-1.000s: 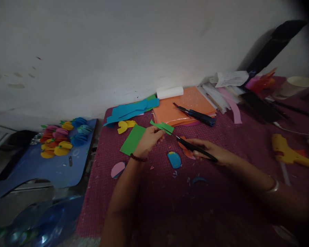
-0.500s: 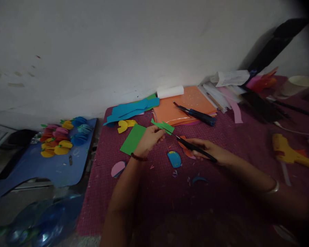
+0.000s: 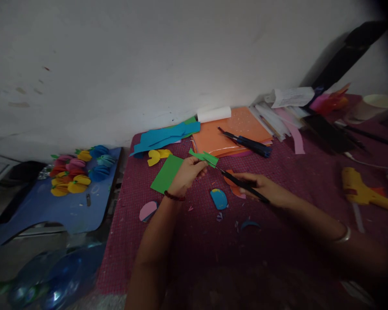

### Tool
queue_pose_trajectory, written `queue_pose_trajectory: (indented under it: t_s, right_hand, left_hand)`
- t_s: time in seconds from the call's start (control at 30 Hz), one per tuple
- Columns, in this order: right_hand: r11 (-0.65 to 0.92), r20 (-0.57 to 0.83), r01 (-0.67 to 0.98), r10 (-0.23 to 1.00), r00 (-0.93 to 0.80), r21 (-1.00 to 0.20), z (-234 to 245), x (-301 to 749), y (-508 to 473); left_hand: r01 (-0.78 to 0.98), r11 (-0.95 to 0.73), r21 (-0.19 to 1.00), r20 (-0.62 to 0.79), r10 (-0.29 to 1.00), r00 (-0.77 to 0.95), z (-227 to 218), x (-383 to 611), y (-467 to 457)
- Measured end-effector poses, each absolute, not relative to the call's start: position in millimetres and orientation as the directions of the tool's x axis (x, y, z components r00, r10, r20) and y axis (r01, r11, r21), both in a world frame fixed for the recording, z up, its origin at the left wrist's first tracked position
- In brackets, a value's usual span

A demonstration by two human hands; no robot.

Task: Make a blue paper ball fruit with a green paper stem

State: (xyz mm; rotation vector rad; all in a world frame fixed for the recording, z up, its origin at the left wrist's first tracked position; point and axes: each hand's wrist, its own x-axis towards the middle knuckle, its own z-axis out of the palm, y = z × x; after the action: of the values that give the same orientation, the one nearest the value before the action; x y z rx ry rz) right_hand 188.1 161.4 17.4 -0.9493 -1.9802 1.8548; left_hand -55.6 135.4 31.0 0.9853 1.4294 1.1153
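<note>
My left hand (image 3: 190,173) pinches a small piece of green paper (image 3: 211,159) between thumb and fingers, above the cloth-covered table. In my right hand (image 3: 264,188) is a pair of scissors with black handles (image 3: 244,186); the blades reach to the green piece's lower edge. A larger green sheet (image 3: 166,174) lies partly under my left hand. Beneath the scissors are orange paper pieces (image 3: 234,189), partly hidden. A blue rounded cutout (image 3: 219,199) rests between my hands, and a pink rounded cutout (image 3: 148,211) lies by my left forearm.
Behind lie blue paper strips (image 3: 168,134), yellow scraps (image 3: 154,158), and a blue-handled tool (image 3: 254,146) on orange sheets (image 3: 207,142). A yellow glue gun (image 3: 358,187) sits at right. Colourful paper shapes (image 3: 79,184) stand on a blue board (image 3: 64,215) at left.
The scissors' handles have shifted very slightly in my right hand. My left hand keeps its hold on the green piece, almost unmoved.
</note>
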Motion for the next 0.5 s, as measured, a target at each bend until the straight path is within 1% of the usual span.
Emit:
queue_pose_trajectory:
  t_s: [0.13,0.33,0.5]
  right_hand:
    - [-0.047,-0.237,0.266,0.619,-0.748,-0.963,17.2,188.4,161.3]
    - [-0.064,-0.23,0.244,0.619,-0.751,-0.968,12.8,187.4,161.5]
    - [-0.081,-0.274,0.286,0.618,-0.737,-0.955,12.6,187.4,161.3]
  left_hand:
    - [-0.059,0.248,0.967,-0.254,0.959,-0.128,33.2,-58.2,134.4]
    - [0.002,0.263,0.965,-0.262,0.962,-0.083,33.4,-59.3,133.3]
    - [0.024,0.308,0.951,-0.308,0.951,-0.004,28.6,-51.2,132.9]
